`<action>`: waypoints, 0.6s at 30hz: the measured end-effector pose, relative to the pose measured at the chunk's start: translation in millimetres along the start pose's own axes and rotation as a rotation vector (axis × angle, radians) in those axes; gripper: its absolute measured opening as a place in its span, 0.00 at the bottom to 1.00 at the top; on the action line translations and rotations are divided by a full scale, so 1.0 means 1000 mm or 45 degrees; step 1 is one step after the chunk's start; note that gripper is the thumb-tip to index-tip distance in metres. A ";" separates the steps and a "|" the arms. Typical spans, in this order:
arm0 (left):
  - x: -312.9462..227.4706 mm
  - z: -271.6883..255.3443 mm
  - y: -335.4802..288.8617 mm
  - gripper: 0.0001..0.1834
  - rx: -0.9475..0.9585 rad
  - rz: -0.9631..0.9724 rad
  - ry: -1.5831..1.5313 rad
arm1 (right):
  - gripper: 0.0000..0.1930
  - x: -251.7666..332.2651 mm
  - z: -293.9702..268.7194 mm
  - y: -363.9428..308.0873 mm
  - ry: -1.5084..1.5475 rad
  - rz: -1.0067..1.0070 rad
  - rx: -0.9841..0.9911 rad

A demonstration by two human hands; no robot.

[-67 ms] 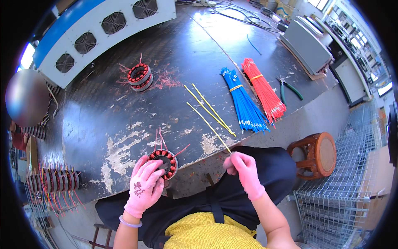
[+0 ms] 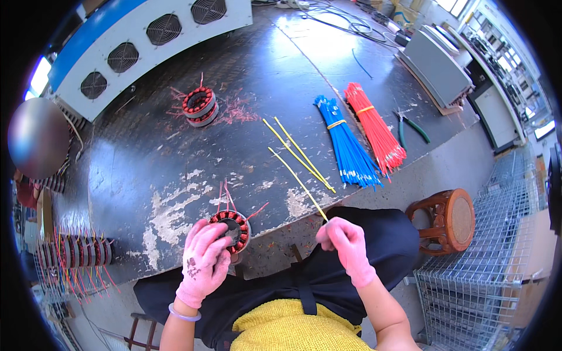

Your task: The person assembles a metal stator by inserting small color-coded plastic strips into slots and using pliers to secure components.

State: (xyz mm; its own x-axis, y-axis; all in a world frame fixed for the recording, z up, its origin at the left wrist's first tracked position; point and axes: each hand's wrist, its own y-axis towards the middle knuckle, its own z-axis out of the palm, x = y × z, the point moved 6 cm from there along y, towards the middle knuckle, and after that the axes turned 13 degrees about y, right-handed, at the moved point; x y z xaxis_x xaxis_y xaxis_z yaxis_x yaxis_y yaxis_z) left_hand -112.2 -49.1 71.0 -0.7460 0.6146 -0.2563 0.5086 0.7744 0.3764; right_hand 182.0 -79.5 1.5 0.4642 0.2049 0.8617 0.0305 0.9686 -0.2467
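My left hand [image 2: 202,257], in a pink glove, is closed around the near left side of a motor stator [image 2: 240,221] at the table's front edge. Dark red coils line the stator's ring, and several thin red leads rise from its far side. Off to the right, my right hand [image 2: 344,243], also gloved in pink, pinches the near end of a thin yellow wire [image 2: 299,181]. That wire slants away to the far left, over the table edge. Two more yellow wires [image 2: 304,158] lie just beyond it. The left fingers partly cover the stator.
Banded bundles of blue wires [image 2: 346,146] and red wires [image 2: 374,128] lie to the right, beside green-handled pliers [image 2: 414,127]. Another stator [image 2: 201,108] stands farther back among red scraps. A row of stators [image 2: 75,253] is at left. A wooden stool [image 2: 448,221] stands right.
The right hand has shifted very slightly down and to the right with the yellow wire. The left hand stays on the stator.
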 end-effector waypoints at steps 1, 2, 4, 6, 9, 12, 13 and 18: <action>-0.006 -0.010 0.001 0.17 -0.134 -0.027 0.064 | 0.09 0.016 0.019 -0.004 -0.168 -0.146 0.172; -0.018 -0.020 0.008 0.18 -0.264 -0.043 0.120 | 0.07 0.030 0.039 -0.011 -0.334 -0.296 0.332; -0.042 -0.026 0.014 0.23 -0.371 0.104 0.352 | 0.05 0.046 0.088 -0.016 -0.603 -0.653 0.686; -0.062 -0.034 0.022 0.20 -0.372 0.569 0.549 | 0.07 0.048 0.122 -0.022 -0.698 -0.671 0.951; -0.041 -0.033 0.021 0.23 -0.384 0.407 0.269 | 0.07 0.045 0.114 -0.005 -0.613 -0.550 0.955; -0.011 -0.043 0.003 0.24 -0.349 0.138 0.324 | 0.21 0.038 0.085 0.018 -1.410 -0.748 0.767; -0.005 -0.040 0.001 0.25 -0.353 0.038 0.270 | 0.23 0.024 0.074 0.027 -1.519 -0.719 0.789; -0.001 0.002 0.022 0.20 -0.210 -0.339 -0.076 | 0.24 0.005 0.084 0.108 -1.578 -0.840 0.757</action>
State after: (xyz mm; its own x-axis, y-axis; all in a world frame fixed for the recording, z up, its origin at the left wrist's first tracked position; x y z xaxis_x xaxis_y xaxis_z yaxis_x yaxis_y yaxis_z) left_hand -99.0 -32.6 77.8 -0.8144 0.4054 -0.4152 0.2190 0.8773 0.4271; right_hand 113.3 37.9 16.1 -0.5098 -0.5805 0.6350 -0.5608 0.7839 0.2664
